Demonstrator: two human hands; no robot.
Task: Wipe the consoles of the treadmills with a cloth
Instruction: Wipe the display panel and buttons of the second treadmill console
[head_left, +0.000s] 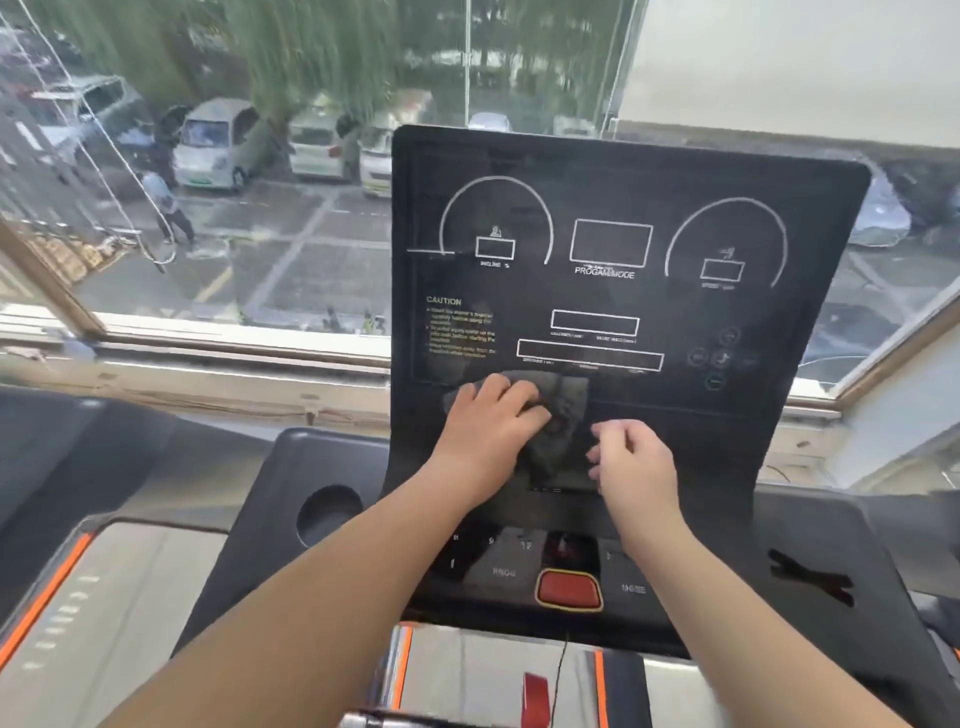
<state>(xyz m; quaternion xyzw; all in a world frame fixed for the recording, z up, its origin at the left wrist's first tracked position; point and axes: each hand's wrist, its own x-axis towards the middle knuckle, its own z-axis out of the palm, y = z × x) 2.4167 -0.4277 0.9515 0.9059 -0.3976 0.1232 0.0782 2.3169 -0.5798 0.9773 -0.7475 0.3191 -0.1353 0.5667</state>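
i'm pressing my left hand (488, 421) down at frame centre, forearm reaching up from the lower left, fingers bent over and gripping the crumpled grey cloth (569, 405). my right hand (631, 462) is hovering just beside it, fingers loosely curled, holding nothing. the cloth is lying on the lower part of the console (623, 182), too bunched to tell its long axis. the console is standing tall, facing me.
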